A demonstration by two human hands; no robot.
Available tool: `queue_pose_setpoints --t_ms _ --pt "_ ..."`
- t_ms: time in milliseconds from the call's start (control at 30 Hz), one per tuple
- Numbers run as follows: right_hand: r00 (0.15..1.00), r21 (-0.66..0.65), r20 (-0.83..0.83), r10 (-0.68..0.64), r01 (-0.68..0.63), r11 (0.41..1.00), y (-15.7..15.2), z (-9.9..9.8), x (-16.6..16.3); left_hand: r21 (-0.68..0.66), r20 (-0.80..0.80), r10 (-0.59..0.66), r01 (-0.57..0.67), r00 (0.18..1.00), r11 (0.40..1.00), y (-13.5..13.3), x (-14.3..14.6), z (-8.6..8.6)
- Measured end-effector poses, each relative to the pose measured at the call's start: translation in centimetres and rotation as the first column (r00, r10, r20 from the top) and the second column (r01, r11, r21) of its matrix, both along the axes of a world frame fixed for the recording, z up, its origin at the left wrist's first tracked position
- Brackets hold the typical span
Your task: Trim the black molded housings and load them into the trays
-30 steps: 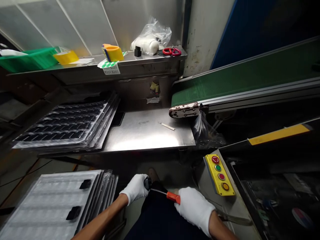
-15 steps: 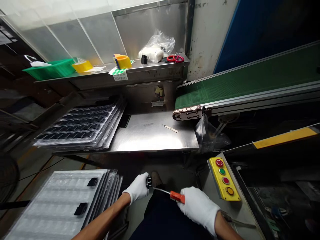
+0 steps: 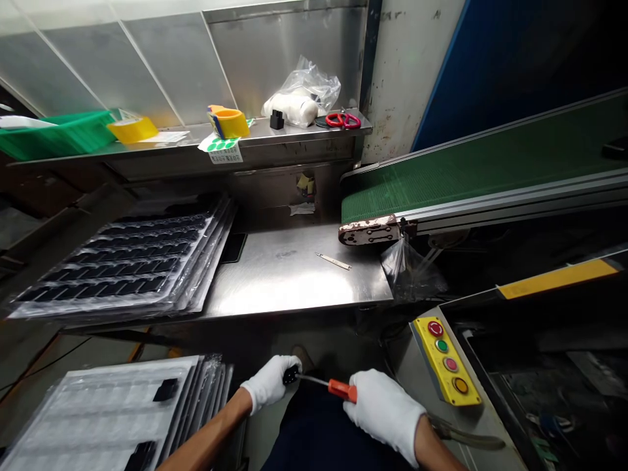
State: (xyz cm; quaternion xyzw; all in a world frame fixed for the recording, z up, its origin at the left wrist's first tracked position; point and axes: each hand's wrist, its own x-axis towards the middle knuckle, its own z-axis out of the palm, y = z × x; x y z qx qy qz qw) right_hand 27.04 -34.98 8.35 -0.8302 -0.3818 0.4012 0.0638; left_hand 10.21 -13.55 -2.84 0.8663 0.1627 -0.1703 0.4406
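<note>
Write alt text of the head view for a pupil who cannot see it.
A white-gloved left hand holds a small black part while the white-gloved right hand points an orange-handled tool at it. Beyond are a green conveyor belt and a steel table bearing stacked plastic trays of black parts.

In my left hand (image 3: pixel 269 384), the small black part (image 3: pixel 290 375) now shows a white-dotted face, turned nearer the orange-handled tool (image 3: pixel 342 390).
</note>
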Motion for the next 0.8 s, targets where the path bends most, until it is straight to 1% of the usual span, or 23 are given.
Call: queue_pose_setpoints --t_ms 167,300,367,467,567,633,700,800 --pt "0.998 -0.047 0.027 -0.052 0.053 0.998 1.2 -0.4 0.0 -0.074 -0.023 0.059 -0.061 0.998 0.995 1.6 0.2 -1.2" --pt "0.998 -0.035 -0.034 -0.062 0.060 0.998 2.0 -0.4 -0.2 -0.123 -0.005 0.058 -0.058 0.998 0.991 2.4 0.3 -1.4" --pt "0.997 -0.013 -0.067 -0.045 0.044 0.999 2.4 -0.2 -0.5 -0.113 0.006 0.056 -0.055 0.998 0.992 2.5 0.1 -1.3" --pt "0.999 -0.024 -0.037 -0.038 0.037 0.999 2.8 -0.1 -0.6 -0.075 0.022 0.053 -0.052 0.998 0.996 2.6 -0.4 -0.9" --pt "0.999 -0.033 -0.007 -0.035 0.034 0.999 2.6 -0.2 -0.6 -0.037 0.034 0.071 -0.070 0.997 0.997 2.5 -1.0 -0.4" --pt "1.000 -0.023 -0.025 -0.017 0.016 1.000 2.2 -0.4 -0.9 -0.016 0.035 0.087 -0.087 0.996 0.996 2.1 -1.4 -0.2" --pt "0.999 -0.013 -0.052 0.011 -0.011 1.000 1.6 -0.5 -1.4 0.004 0.015 0.105 -0.105 0.994 0.994 1.6 -1.8 -0.3" --pt "0.998 -0.018 -0.053 0.033 -0.034 0.999 0.6 -1.0 -2.3 0.023 -0.069 0.150 -0.149 0.986 0.989 0.2 -2.6 -1.0"
